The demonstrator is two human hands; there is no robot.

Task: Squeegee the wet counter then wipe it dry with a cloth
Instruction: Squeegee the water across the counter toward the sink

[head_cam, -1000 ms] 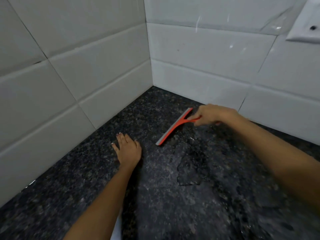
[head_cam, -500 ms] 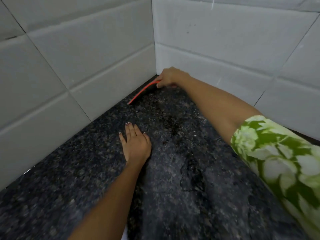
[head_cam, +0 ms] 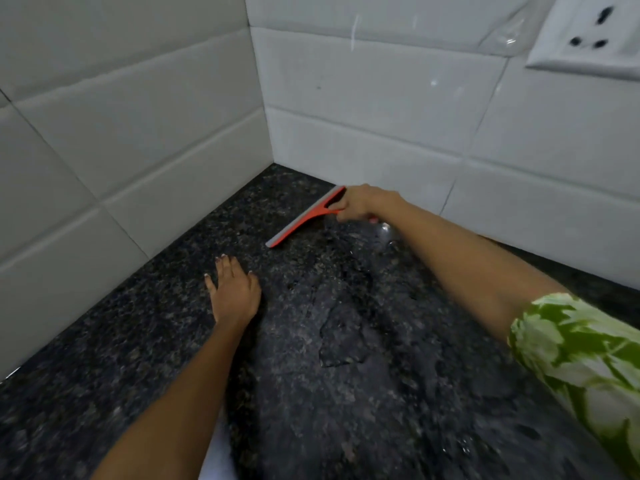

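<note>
Squeegee (head_cam: 304,218) lies blade-down on the wet worktop (head_cam: 346,341) near the tiled corner; I judge it light, stiff plastic, best held by the handle, where my right hand (head_cam: 360,202) grips it. Left hand (head_cam: 235,292) rests flat, fingers spread.

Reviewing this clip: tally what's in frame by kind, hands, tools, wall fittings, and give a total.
Hands: 2, left hand flat on the counter, right hand gripping the tool
Tools: 1, orange squeegee
Wall fittings: 1, white socket plate
Cloths: 0 clearly visible
Total: 4
</note>
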